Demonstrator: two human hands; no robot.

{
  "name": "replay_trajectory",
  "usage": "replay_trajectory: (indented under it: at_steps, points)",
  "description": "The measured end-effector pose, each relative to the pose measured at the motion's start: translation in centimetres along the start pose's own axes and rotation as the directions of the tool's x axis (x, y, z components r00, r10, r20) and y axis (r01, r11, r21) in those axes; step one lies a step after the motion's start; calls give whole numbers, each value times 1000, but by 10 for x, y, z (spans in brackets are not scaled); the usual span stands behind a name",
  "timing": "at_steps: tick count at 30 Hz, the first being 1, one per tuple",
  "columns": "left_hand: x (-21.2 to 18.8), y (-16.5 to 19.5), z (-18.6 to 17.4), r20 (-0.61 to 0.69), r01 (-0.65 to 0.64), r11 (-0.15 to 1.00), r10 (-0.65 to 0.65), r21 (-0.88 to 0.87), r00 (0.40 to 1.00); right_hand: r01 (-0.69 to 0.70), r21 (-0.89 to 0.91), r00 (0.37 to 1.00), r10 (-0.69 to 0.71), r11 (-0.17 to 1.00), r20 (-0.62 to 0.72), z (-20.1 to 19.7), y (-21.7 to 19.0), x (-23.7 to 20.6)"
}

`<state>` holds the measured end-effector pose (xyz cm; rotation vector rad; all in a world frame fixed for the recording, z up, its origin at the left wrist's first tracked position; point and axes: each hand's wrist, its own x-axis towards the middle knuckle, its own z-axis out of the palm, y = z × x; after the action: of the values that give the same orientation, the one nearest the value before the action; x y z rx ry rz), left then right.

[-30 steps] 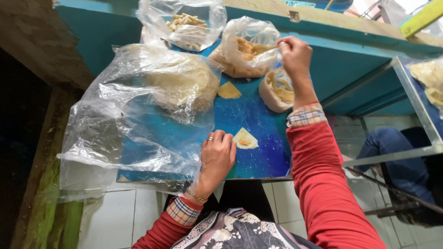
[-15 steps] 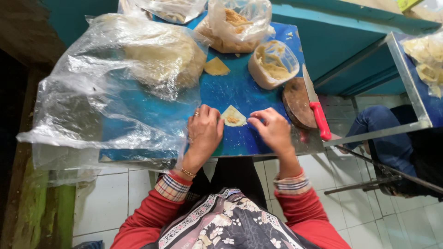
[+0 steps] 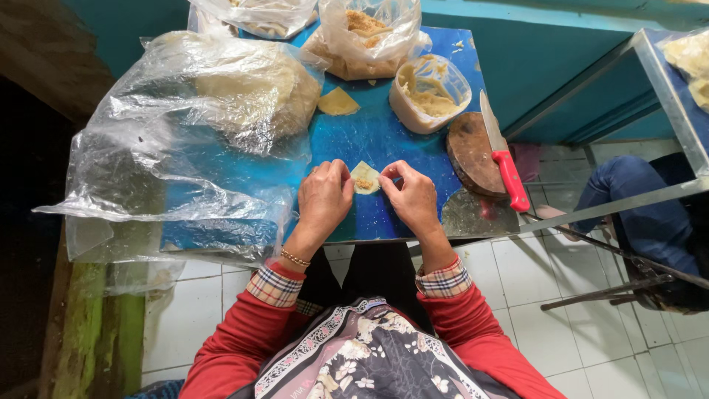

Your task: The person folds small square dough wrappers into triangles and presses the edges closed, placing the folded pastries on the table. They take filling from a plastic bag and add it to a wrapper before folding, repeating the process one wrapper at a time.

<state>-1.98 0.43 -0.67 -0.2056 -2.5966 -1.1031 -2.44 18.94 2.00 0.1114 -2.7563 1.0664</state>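
Note:
A small pale dough wrapper with a bit of brown filling lies on the blue table. My left hand pinches its left edge and my right hand pinches its right edge, fingertips folding the dough. Another flat wrapper lies further back on the table.
A big clear plastic bag with a stack of wrappers covers the table's left. Behind are a bag of brown filling, a plastic tub of paste, and a round wooden board with a red-handled knife. Another person's leg is at right.
My right hand came down from the filling bag at the back to the wrapper. Both hands now pinch the wrapper, which holds filling. The view shifted down, showing the board and knife.

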Motion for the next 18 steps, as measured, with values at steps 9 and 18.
replay_trajectory:
  at_steps: [9, 18]
  points:
    - [-9, 8, -2, -100, -34, 996, 42, 81, 994, 53, 170, 997, -41, 984, -70, 3, 4, -8]
    - [-3, 10, 0, -55, -24, 1000, 23, -9, 998, 190, 182, 977, -167, 965, -134, 7, 2, -16]
